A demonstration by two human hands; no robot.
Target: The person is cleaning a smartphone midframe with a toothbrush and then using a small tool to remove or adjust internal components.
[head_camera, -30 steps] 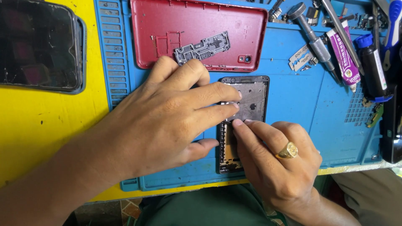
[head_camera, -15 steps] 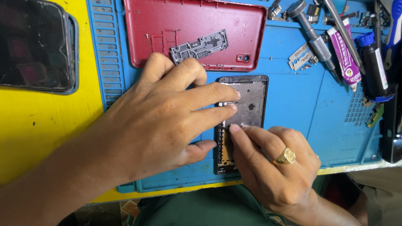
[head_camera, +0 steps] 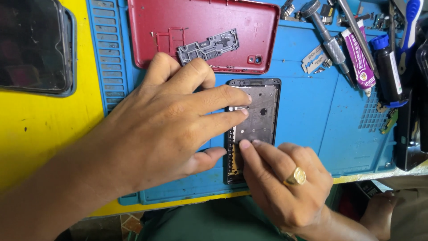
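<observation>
A dark opened phone frame (head_camera: 261,111) lies lengthwise on the blue work mat (head_camera: 307,134). My left hand (head_camera: 165,125) rests flat across its left side, two fingertips pressing on the frame's upper middle and the thumb against its lower left edge. My right hand (head_camera: 285,178), with a gold ring, covers the frame's lower end; its index fingertip presses down near the frame's left-centre. Neither hand grips a tool.
A red phone back cover (head_camera: 200,27) with a grey metal plate (head_camera: 208,46) on it lies behind the frame. At the right are a screwdriver (head_camera: 327,40), a purple-white glue tube (head_camera: 359,62), a dark bottle (head_camera: 388,71) and a razor blade (head_camera: 314,58). A black phone (head_camera: 31,44) sits on the yellow table (head_camera: 40,129).
My right index fingertip has slid slightly down and left along the frame. My left hand stays pressed in place. The view has shifted a little.
</observation>
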